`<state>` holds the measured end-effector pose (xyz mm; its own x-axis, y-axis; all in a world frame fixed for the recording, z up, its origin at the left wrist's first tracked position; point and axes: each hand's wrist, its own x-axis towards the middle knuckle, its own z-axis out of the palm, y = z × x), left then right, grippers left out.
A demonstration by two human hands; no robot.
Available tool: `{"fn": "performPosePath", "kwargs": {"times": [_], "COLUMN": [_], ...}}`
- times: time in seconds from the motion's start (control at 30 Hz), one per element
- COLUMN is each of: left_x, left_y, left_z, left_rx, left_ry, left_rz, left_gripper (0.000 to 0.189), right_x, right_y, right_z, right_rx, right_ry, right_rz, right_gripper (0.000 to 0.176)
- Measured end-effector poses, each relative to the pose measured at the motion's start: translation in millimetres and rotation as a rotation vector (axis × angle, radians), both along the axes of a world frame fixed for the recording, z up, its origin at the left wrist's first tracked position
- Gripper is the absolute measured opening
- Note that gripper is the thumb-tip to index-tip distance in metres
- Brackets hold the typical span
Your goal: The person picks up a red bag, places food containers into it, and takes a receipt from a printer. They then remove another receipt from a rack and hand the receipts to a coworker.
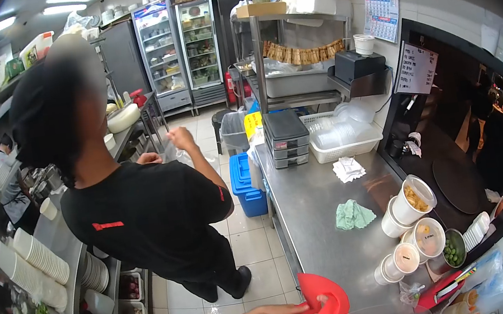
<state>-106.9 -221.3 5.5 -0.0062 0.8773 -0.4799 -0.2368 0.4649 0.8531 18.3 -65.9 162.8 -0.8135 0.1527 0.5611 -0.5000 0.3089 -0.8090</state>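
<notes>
At the bottom of the view, my left hand (pixel 287 310) reaches in from a grey sleeve, its fingers lying against a red, flexible, cloth-like piece (pixel 309 284). The red piece is bent into a curve beside the steel counter's near edge; its exact kind cannot be made out. A small skin-coloured patch shows in its fold, perhaps part of my right hand (pixel 322 300), which is otherwise hidden. Nearby on the steel counter (pixel 303 213) are a crumpled green cloth (pixel 354 214) and several lidded white tubs (pixel 428 238).
A person in black (pixel 142 197) stands in the aisle ahead, both hands raised. Blue bin (pixel 247 186), black drawer unit (pixel 287 138) and white basket (pixel 345 138) line the right side. Stacked bowls (pixel 39 255) stand on the left. A bowl of green limes (pixel 453 251) sits near the pass-through opening.
</notes>
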Motion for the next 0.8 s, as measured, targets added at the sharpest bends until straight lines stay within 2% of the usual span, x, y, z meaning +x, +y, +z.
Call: {"fn": "performPosePath", "kwargs": {"times": [0.03,0.1,0.17,0.23,0.33,0.37,0.43,0.5,0.6,0.73,0.8], "left_x": [4,17,37,63,88,98,111,125,138,154,163], "left_y": [-14,-45,-54,-45,-28,-23,-22,-24,-31,-45,-47], "left_z": [27,75,129,176,158,159,162,163,132,134,124], "left_rx": [0.04,0.285,0.445,0.51,0.256,0.365,0.274,0.161,0.273,0.126,0.218], "left_ry": [-0.019,-0.037,0.142,0.51,0.722,0.905,0.977,0.972,1.039,0.981,0.959], "left_rz": [0.037,0.134,0.198,0.236,0.391,0.505,0.535,0.544,0.623,0.503,0.475], "left_gripper": [0.076,0.065,0.054,0.043,0.031,0.023,0.027,0.031,0.026,0.026,0.025], "right_x": [0,4,7,15,23,27,33,40,47,52,57], "right_y": [0,-1,-1,-2,4,9,15,13,14,7,5], "right_z": [6,13,20,30,44,42,34,28,21,28,33], "right_rx": [0.005,0.007,0.001,-0.039,0.164,0.149,0.117,0.121,0.125,0.081,0.075], "right_ry": [0.057,0.152,0.198,0.112,0.116,0.104,0.088,0.106,0.143,0.189,0.207], "right_rz": [0.009,0.016,0.02,0.028,-0.021,-0.033,-0.059,-0.05,-0.066,-0.051,-0.034], "right_gripper": [0.026,0.026,0.025,0.024,0.026,0.027,0.03,0.033,0.037,0.038,0.037]}}
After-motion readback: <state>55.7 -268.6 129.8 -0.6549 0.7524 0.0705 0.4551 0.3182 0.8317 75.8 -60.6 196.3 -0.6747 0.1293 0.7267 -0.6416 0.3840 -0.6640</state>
